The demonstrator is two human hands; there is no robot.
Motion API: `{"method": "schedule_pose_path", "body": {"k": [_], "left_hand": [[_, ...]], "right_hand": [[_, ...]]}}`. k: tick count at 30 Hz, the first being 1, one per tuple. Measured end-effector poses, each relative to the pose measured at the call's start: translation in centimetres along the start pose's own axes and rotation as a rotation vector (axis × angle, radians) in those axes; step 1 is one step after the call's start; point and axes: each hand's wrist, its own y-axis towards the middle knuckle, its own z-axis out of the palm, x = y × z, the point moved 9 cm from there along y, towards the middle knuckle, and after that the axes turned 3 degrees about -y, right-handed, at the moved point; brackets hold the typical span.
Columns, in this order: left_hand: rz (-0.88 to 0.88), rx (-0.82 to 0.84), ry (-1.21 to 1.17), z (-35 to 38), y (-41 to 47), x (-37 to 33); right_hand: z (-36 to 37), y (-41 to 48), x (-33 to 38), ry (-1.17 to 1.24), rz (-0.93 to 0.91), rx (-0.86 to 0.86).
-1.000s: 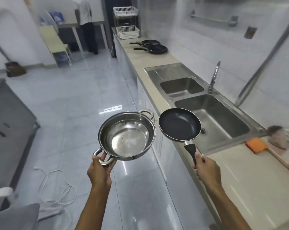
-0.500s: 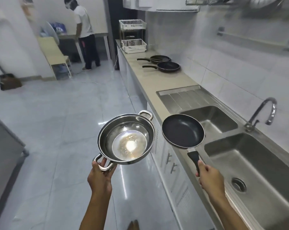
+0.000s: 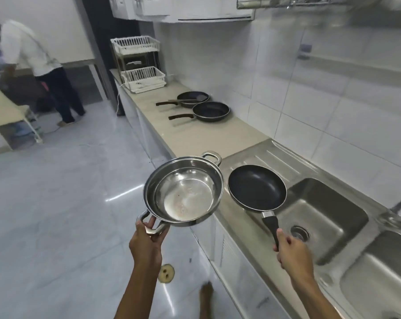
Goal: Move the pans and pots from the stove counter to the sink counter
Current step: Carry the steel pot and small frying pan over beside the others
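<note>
Left hand (image 3: 146, 245) clamped on pot (image 3: 184, 188) handle, right hand (image 3: 292, 252) wrapped around pan (image 3: 257, 187) handle; rims nearly touching, likely to clash; one-handled pot liable to tip.

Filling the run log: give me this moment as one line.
left hand: holds steel pot by handle | right hand: holds black frying pan | two pans already on counter ahead

The pot (image 3: 184, 188) hangs left of the frying pan (image 3: 257, 187), which is over the sink (image 3: 310, 217); two pans (image 3: 203, 107) lie behind on the counter (image 3: 194, 134).
</note>
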Motion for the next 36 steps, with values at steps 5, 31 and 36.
{"method": "schedule_pose_path", "body": {"k": [5,31,36], "left_hand": [[-0.092,0.031,0.084,9.2,13.8,1.7],[-0.563,0.549,0.353,49.6,49.0,18.8],[-0.598,0.521,0.378,50.5,51.0,21.3]], "right_hand": [[6.7,10.1,5.5,-0.019,0.069,-0.089],[20.8,31.6,18.5,0.138,0.611,-0.648],[21.9,32.7,18.1,0.175,0.66,-0.694]]}}
